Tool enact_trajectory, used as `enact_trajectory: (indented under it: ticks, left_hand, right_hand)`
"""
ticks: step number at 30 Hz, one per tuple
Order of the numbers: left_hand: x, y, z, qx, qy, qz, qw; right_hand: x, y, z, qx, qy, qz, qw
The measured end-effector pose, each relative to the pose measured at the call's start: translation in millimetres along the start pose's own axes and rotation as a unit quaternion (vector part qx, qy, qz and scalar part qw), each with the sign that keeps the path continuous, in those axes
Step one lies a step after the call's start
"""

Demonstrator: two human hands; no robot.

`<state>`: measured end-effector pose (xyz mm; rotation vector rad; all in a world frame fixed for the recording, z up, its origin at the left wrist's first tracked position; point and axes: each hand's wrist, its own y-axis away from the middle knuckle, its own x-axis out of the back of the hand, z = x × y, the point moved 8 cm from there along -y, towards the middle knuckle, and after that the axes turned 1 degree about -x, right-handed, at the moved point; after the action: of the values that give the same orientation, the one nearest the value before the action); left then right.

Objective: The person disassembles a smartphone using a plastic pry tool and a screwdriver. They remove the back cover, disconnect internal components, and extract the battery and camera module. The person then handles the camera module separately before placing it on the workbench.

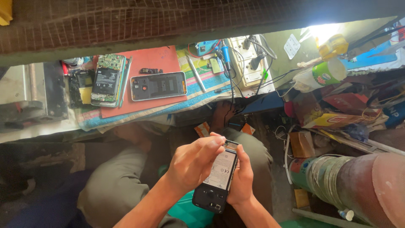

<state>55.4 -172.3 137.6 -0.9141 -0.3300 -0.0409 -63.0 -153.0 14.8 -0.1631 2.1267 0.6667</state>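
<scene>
Low in the head view, a little right of centre, both hands meet around one opened phone, held above the person's lap and well below the counter that crosses the upper half of the frame. The phone's back is off, so a pale labelled battery faces the camera, and its long axis runs from the lower centre of the frame up and slightly to the right, the dark camera end pointing down toward the person. The right hand cradles the phone's right long edge, its grip clamped on the body with the fingers out of sight behind it. The left hand comes in from the lower left and lies across the phone's upper left part, its fingers curled together and the fingertips pressing at the top end, beside a small strip of exposed parts there; so the top edge lies straight ahead of the left grip, and that hand is the nearer one to it. Up on the counter, toward the upper left, a red mat carries a second phone lying crosswise and a bare circuit board standing lengthwise, both well apart from the hands. A cluttered heap of boxes and cables fills the right side.
</scene>
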Motion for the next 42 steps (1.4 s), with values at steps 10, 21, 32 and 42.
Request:
enact_trajectory:
  ticks: [10,21,32,42]
  left_hand:
    - [1,-14,-1,0.077,0.158,-0.071,0.982]
    - [7,-4,-19,0.122,0.059,-0.027,0.99]
    - [13,-17,0,0.075,0.161,-0.051,0.983]
    - [9,-9,-16,0.108,0.008,-0.02,0.994]
  right_hand:
    - [17,0,6,0.005,-0.006,0.006,1.0]
    - [-4,2,0,0.041,0.023,0.0,0.999]
    - [12,1,3,0.031,0.011,0.046,0.998]
    - [8,1,6,0.025,0.021,0.047,0.998]
